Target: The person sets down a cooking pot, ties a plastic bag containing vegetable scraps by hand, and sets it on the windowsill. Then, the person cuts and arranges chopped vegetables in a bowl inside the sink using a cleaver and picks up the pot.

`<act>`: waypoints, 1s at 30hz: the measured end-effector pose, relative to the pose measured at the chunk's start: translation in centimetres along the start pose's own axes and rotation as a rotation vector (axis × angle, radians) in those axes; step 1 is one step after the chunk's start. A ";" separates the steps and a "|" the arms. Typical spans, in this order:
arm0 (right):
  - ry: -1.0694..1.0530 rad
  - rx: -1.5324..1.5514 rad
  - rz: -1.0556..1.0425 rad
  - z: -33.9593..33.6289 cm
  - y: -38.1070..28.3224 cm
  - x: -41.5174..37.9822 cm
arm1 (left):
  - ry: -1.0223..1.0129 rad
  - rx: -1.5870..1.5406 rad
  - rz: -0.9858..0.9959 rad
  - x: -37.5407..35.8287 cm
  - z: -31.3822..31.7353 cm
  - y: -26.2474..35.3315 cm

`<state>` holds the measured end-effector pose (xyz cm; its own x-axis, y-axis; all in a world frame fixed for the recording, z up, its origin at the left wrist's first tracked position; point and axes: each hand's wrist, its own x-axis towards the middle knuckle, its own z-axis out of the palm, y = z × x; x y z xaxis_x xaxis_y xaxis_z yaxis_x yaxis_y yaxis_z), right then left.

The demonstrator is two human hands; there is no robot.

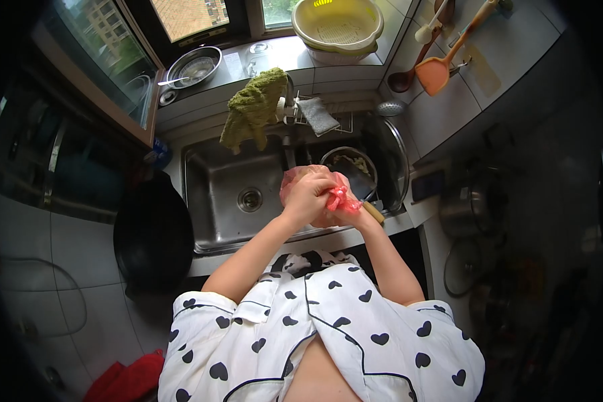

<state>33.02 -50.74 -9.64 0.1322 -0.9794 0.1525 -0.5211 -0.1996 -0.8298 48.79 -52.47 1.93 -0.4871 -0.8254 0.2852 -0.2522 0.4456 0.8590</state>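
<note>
A thin red plastic bag [293,179] is between my hands, above the front edge of the sink near its divider. My left hand [309,195] is closed on it, its fingers pinching a bunched, brighter red part. My right hand [352,212] reaches in from the other side, mostly covered by the bag, so its fingers are hidden. What the bag contains, if anything, does not show. Just beyond, a metal pot [368,164] with pale bits inside stands in the right basin. Beside my right wrist is a yellowish handle-like piece [373,212].
The left basin [211,181] has a drain. A green cloth [254,110] and a grey cloth [318,116] hang by the faucet. A colander [338,27] and a metal bowl [194,67] stand on the sill. A black wok [153,234] is at left. Utensils, including an orange spatula [433,74], hang at right.
</note>
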 end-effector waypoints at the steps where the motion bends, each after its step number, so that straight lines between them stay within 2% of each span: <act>1: -0.001 0.007 0.005 -0.2 -0.5 0.0 | 0.009 0.021 0.006 0.0 0.0 0.5; 4: -0.020 0.050 0.033 -1.3 -2.8 0.3 | -0.006 -0.006 0.040 0.3 -0.1 1.1; 7: -0.069 0.020 -0.068 -1.8 -4.4 0.5 | -0.047 0.011 0.044 0.7 -0.5 2.7; 10: 0.104 -0.215 -0.272 -2.6 -6.6 0.7 | -0.024 0.024 0.099 1.3 -0.6 3.5; 13: 0.261 -0.202 -0.337 -3.3 -8.6 1.1 | -0.036 0.071 0.185 2.1 -0.8 4.0; 16: 0.272 0.347 -0.050 -3.5 -9.8 1.5 | -0.062 0.097 0.197 3.3 -1.8 5.9; 17: 0.260 0.316 -0.032 -4.1 -10.1 2.1 | -0.057 0.082 0.205 3.7 -2.1 6.2; 20: 0.318 -0.097 -0.064 -5.5 -10.2 2.7 | -0.040 0.017 0.210 4.7 -3.2 6.8; 21: 0.398 -0.054 -0.075 -5.6 -10.3 3.1 | -0.034 -0.016 0.202 5.1 -3.6 7.0; 24: 0.426 -0.040 -0.090 -7.0 -11.2 3.6 | -0.029 -0.131 0.168 6.2 -4.3 7.1; 30: 0.446 0.266 -0.074 -7.8 -12.1 4.5 | -0.048 -0.286 0.161 7.8 -4.6 7.2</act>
<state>33.40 -52.95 5.28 -0.2419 -0.8921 0.3816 -0.2844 -0.3108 -0.9069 47.00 -57.25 12.30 -0.5419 -0.7324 0.4122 0.0724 0.4479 0.8911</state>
